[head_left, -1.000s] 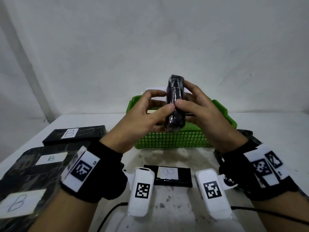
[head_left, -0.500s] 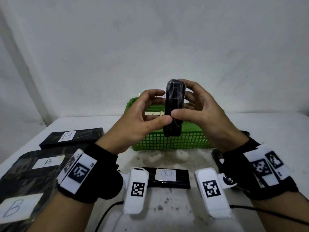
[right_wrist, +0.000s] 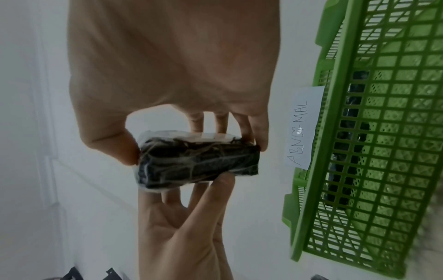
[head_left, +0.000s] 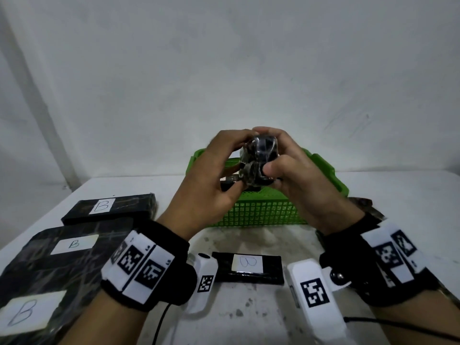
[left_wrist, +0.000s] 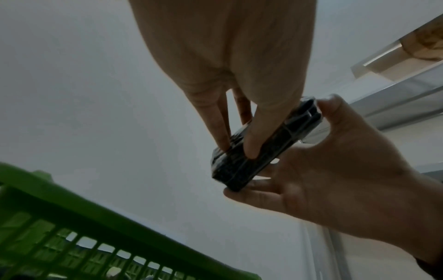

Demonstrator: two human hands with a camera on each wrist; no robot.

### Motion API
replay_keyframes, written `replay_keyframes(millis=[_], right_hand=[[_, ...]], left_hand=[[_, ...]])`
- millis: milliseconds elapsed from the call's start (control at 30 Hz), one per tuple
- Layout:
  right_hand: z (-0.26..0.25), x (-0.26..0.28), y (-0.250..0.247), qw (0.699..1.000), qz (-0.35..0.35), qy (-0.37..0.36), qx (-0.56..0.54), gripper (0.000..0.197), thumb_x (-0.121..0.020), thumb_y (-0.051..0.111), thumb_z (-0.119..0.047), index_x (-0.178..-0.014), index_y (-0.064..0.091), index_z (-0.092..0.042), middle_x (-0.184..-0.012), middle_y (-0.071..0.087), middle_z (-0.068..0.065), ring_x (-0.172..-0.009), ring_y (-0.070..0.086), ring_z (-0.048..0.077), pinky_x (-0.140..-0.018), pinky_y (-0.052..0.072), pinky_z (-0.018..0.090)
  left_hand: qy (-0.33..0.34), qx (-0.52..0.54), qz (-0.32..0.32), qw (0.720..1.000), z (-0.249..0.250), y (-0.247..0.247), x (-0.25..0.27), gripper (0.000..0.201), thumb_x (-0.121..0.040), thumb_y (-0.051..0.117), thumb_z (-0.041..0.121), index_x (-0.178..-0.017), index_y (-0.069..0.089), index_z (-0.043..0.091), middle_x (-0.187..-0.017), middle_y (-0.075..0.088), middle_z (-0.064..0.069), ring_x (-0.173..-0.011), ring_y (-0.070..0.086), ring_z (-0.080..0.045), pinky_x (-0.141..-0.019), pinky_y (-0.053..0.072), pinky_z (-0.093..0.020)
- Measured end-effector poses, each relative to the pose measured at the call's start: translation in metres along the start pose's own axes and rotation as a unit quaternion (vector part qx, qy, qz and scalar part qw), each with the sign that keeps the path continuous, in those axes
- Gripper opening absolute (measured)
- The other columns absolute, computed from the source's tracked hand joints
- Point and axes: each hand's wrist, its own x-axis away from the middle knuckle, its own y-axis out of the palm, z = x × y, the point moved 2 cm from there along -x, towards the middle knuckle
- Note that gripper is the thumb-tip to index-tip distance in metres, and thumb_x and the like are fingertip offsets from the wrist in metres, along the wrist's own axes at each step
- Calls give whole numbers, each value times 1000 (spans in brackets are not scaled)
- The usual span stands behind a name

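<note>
A small black block wrapped in clear plastic (head_left: pixel 258 159) is held up in front of me, above the near wall of a green mesh basket (head_left: pixel 261 210). My left hand (head_left: pixel 211 180) and my right hand (head_left: pixel 296 175) both grip it, thumbs on the near side and fingers behind. In the left wrist view the wrapped block (left_wrist: pixel 254 151) is pinched between thumb and fingertips (left_wrist: pixel 223 144). In the right wrist view the block (right_wrist: pixel 199 161) lies across the frame, with my right thumb at its left end and fingers behind it.
Several flat black packs with white "B" labels lie on the white table: one at the front centre (head_left: pixel 247 267) and others at the left (head_left: pixel 109 207). The basket (right_wrist: pixel 374 132) holds dark items and bears a paper label reading "ABNORMAL" (right_wrist: pixel 303 127). A wall stands behind.
The block stood upright with its narrow edge towards me; both hands have tipped and turned it, so it now looks short and its end faces me. The hands have closed tighter around it.
</note>
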Motion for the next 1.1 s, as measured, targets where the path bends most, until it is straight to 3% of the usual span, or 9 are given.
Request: replay_keyframes(millis=[200,333,400,500,633,700,800,900,1100], right_hand=[[-1,2,4,993,16,-45,110,59,-74,66,-32,-131,52,-30,-133,56,-2,-109,67,16,-88,56,33],[-3,3,-3,993,7,-39,115,76,-72,77,-25,-140,44,-38,-147,43,-7,-121,63,15,-97,55,35],[-3,5,-5,994,-31,-41,97,87,-73,78,-12,-145,36,-35,-151,37,-10,-129,58,12,-103,53,32],[5,5,-6,995,-76,-21,62,96,-73,79,-1,-149,30,-31,-149,41,-10,-137,53,18,-107,49,38],[11,3,-7,995,-75,4,71,99,-74,81,-23,-155,25,-35,-160,32,-13,-147,38,13,-115,41,40],[10,0,-8,997,-37,17,64,79,-84,71,-44,-152,31,-47,-161,32,-16,-147,37,10,-118,37,49],[10,-3,-10,998,13,58,36,62,-87,63,-54,-145,45,-44,-147,55,-8,-132,57,15,-111,44,52],[10,-1,-11,997,19,60,40,57,-87,72,-30,-140,53,-26,-117,75,-4,-107,72,17,-91,59,42],[9,0,-9,993,67,32,91,37,-95,63,-5,-126,57,-23,-108,74,6,-92,76,15,-69,60,29]], left_hand=[[-1,4,-12,1000,-3,-3,1,65,-86,60,-15,-134,46,25,-134,53,13,-129,52,-6,-93,52,-20],[-77,97,32,992,-7,-13,-2,40,-96,45,-7,-124,62,16,-136,58,3,-121,61,-12,-87,57,-30],[-181,166,82,966,-3,-15,-3,23,-103,47,14,-107,70,14,-120,68,4,-98,70,-11,-71,57,-25],[-316,226,16,921,-5,-9,-2,49,-86,58,53,-113,65,13,-101,72,-2,-68,68,-17,-58,54,-26],[-335,289,14,897,-8,-10,-1,61,-77,70,40,-130,53,14,-120,67,-12,-73,70,-27,-60,56,-29],[-307,296,17,904,-7,-11,-2,65,-75,70,32,-135,49,17,-124,64,-8,-77,73,-23,-66,59,-31],[-267,238,4,934,-7,-12,-1,77,-73,79,24,-141,44,24,-130,60,-2,-97,73,-23,-80,61,-37],[-256,196,-22,946,-6,-12,0,80,-70,84,24,-140,46,30,-127,62,0,-98,73,-25,-85,60,-42],[-234,145,-37,961,-5,-7,1,80,-67,85,28,-136,48,41,-126,61,6,-91,73,-20,-88,57,-36]])
